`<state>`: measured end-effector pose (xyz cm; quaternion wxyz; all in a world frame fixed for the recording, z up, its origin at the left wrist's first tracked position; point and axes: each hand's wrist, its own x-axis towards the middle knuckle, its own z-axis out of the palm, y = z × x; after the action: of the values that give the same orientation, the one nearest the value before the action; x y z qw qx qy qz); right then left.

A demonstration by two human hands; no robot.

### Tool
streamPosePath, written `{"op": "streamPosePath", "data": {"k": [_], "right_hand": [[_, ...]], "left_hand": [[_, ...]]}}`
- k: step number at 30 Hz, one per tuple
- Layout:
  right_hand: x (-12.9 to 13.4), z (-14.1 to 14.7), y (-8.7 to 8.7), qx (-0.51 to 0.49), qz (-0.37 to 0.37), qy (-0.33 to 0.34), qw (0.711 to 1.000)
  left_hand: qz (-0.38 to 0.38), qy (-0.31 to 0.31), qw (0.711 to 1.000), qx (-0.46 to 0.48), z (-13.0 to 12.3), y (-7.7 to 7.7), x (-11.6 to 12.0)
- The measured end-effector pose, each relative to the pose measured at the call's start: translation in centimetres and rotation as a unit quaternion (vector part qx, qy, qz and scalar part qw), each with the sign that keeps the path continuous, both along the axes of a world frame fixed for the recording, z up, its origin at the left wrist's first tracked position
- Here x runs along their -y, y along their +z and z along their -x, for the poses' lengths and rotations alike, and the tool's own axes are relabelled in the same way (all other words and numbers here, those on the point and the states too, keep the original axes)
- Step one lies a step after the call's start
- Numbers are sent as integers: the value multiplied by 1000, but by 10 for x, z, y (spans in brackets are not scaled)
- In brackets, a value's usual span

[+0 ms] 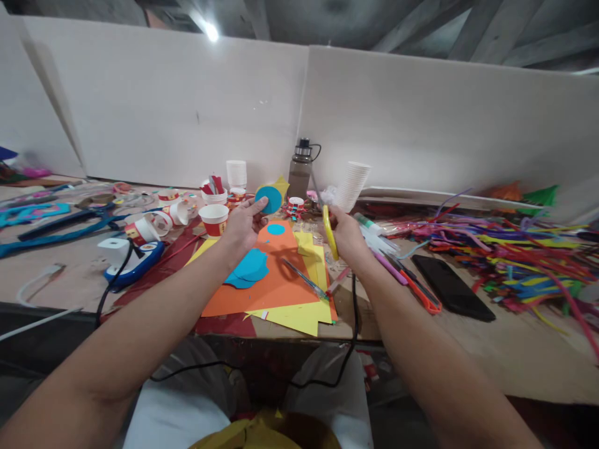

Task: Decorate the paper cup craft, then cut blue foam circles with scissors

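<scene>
Pinched in my left hand (247, 219) is a round blue paper disc (269, 199), raised above the sheets. A piece of yellow paper (282, 186) shows just behind it; whether my fingers hold that too, I cannot tell. My right hand (345, 234) is closed around scissors with yellow handles (330, 232), their blades pointing up and away. Below my hands lies an orange sheet (276, 290) over yellow paper (294, 318). On it rest blue paper offcuts (248, 269), a small blue circle (276, 229) and a pen (302, 275).
Paper cups (214, 219) stand at the left, near a blue-and-white power strip (135, 262). A dark bottle (300, 168) and a white cup stack (354, 186) stand behind. At right lie a black phone (452, 287) and a heap of coloured pipe cleaners (524, 243). A black cable (354, 318) hangs over the edge.
</scene>
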<state>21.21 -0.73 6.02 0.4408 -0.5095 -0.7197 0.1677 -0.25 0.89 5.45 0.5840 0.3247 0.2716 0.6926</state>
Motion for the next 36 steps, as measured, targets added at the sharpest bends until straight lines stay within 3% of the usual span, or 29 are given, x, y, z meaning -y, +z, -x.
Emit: {"op": "streamPosePath", "data": {"k": [3,6,12,21,26,32,36], "right_hand": [[1,12,-3,-195,7,101,976],[8,23,0,-252,22,144,957],[18,32,4,-253,56,133,957],[14,44,-6,-292,23,133,947],[17,38,-5,-284,25,136,949],[21,35,-4,-251,33,161,954],[20,37,-3,-229,31,165,959]], "left_hand": [[7,-12,1000,1,-7,0,6],[-8,-32,999,-2,-14,2,13],[-1,-39,999,-21,-20,2,19],[9,-94,994,-52,-30,-10,24],[-7,-147,979,-140,-19,-10,18],[-39,-144,957,-249,-12,-8,13],[-45,-122,961,-244,-14,-7,15]]}}
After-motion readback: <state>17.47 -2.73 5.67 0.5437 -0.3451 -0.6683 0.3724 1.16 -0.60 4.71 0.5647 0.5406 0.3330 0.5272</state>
